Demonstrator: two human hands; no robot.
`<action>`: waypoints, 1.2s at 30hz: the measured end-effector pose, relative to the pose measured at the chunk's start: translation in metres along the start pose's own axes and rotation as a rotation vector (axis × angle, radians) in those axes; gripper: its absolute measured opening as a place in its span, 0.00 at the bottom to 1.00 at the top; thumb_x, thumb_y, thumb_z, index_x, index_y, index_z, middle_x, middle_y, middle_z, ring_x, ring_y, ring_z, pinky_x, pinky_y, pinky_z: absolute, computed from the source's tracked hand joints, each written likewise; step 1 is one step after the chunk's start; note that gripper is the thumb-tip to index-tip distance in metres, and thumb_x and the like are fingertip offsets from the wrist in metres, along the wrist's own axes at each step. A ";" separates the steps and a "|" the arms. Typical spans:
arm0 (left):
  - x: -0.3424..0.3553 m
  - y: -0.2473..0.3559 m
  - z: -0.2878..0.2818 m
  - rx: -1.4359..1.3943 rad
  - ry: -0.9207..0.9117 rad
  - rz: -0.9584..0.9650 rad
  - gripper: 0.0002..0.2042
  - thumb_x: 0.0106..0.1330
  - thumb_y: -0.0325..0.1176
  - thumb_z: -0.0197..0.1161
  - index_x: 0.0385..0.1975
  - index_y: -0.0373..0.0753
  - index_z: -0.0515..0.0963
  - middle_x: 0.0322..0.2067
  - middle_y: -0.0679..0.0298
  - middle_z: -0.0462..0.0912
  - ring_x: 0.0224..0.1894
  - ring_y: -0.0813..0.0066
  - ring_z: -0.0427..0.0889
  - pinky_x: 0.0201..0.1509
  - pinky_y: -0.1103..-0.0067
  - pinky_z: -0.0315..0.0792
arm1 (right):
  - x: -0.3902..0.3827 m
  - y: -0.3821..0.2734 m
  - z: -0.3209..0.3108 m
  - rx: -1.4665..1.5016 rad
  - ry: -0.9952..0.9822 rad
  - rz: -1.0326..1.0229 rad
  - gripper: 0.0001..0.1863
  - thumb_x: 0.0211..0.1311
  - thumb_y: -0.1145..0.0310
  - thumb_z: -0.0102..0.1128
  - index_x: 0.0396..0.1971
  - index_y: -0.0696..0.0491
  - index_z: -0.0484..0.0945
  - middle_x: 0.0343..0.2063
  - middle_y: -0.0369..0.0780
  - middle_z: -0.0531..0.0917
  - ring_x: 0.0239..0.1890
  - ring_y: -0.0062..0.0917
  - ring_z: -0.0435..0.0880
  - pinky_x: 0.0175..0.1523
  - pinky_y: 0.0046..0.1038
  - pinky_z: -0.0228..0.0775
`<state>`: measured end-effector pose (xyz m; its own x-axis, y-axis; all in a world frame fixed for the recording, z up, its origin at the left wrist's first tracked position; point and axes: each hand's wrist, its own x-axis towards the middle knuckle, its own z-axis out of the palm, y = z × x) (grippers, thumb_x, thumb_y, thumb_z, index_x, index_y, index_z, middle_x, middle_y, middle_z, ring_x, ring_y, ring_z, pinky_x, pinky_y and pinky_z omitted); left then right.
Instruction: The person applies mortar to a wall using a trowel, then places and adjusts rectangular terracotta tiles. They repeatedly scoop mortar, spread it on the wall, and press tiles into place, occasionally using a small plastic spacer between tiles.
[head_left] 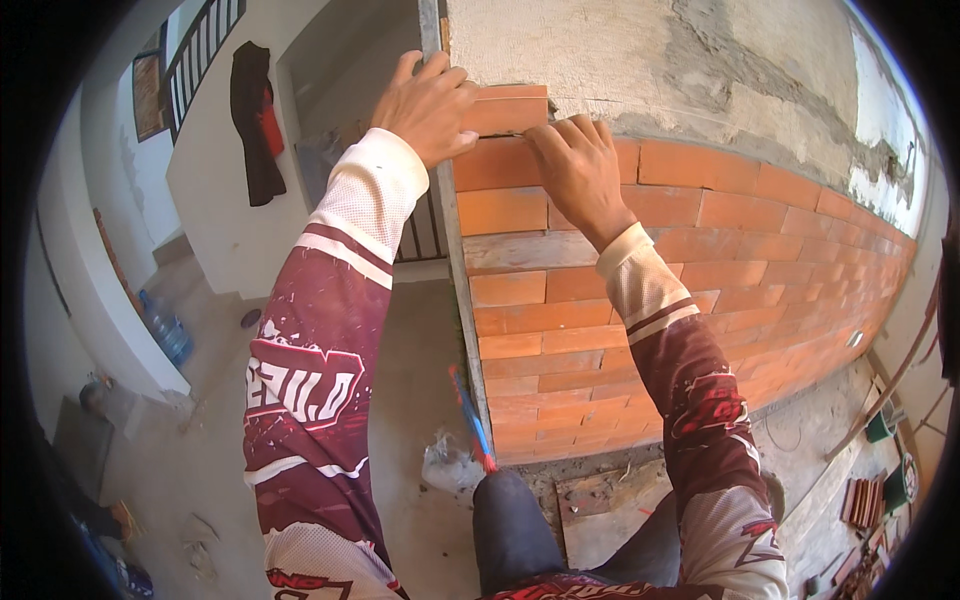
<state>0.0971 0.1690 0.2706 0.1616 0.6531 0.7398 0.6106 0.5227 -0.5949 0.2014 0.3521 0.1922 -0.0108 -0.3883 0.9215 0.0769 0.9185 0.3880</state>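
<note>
A narrow orange brick tile (pixel 508 110) sits at the top left corner of a brick-faced wall (pixel 660 207), above the upper row. My left hand (pixel 425 108) is closed around its left end, next to a grey vertical edge strip (pixel 468 330). The thumb lies low against the tile, and the fingers reach over the wall's edge. Just below the tile's right end, my right hand (pixel 582 172) is closed, fingertips pressed at the dark joint under it. Whatever those fingertips pinch, if anything, is hidden.
Rough grey plaster (pixel 640 60) covers the wall above the bricks. A blue-and-red stick-like tool (pixel 474 420) leans at the wall's foot near a plastic bag (pixel 452 463). Stacked tiles (pixel 862 502) and green buckets (pixel 900 482) stand at right; a water jug (pixel 168 330) at left.
</note>
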 end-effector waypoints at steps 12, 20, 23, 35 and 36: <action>-0.001 0.002 0.002 0.048 -0.018 -0.003 0.22 0.51 0.45 0.68 0.44 0.40 0.81 0.42 0.67 0.80 0.53 0.71 0.71 0.67 0.65 0.58 | -0.006 -0.004 0.010 0.045 -0.048 0.033 0.06 0.51 0.78 0.60 0.30 0.52 0.80 0.30 0.37 0.81 0.35 0.33 0.76 0.41 0.32 0.72; -0.003 0.000 0.003 0.046 -0.025 -0.001 0.22 0.53 0.45 0.69 0.46 0.41 0.81 0.42 0.67 0.79 0.54 0.70 0.71 0.67 0.64 0.57 | -0.002 -0.011 0.012 0.015 -0.093 0.039 0.09 0.51 0.76 0.57 0.33 0.50 0.79 0.32 0.35 0.79 0.39 0.33 0.75 0.45 0.33 0.69; -0.001 0.003 0.004 0.039 -0.024 -0.005 0.22 0.53 0.45 0.69 0.46 0.41 0.81 0.43 0.67 0.79 0.54 0.71 0.71 0.67 0.64 0.57 | -0.001 -0.012 0.015 -0.027 -0.109 0.051 0.09 0.52 0.74 0.55 0.33 0.48 0.78 0.33 0.33 0.78 0.40 0.31 0.75 0.47 0.32 0.67; -0.001 0.002 0.006 0.060 -0.009 0.006 0.23 0.53 0.45 0.70 0.46 0.40 0.80 0.43 0.67 0.79 0.54 0.71 0.71 0.66 0.65 0.58 | 0.003 -0.015 0.028 -0.045 -0.054 0.052 0.07 0.54 0.73 0.55 0.32 0.44 0.79 0.32 0.31 0.77 0.41 0.29 0.74 0.46 0.33 0.64; -0.001 0.002 0.004 0.063 -0.022 0.003 0.23 0.53 0.45 0.70 0.46 0.40 0.80 0.43 0.67 0.79 0.54 0.71 0.71 0.66 0.65 0.58 | 0.004 -0.016 0.028 -0.043 -0.054 0.051 0.07 0.54 0.73 0.55 0.32 0.44 0.79 0.32 0.31 0.77 0.41 0.29 0.74 0.46 0.33 0.63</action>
<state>0.0953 0.1716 0.2671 0.1458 0.6662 0.7314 0.5602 0.5537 -0.6160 0.1726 0.3379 0.1899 -0.0592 -0.3356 0.9401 0.1217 0.9323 0.3405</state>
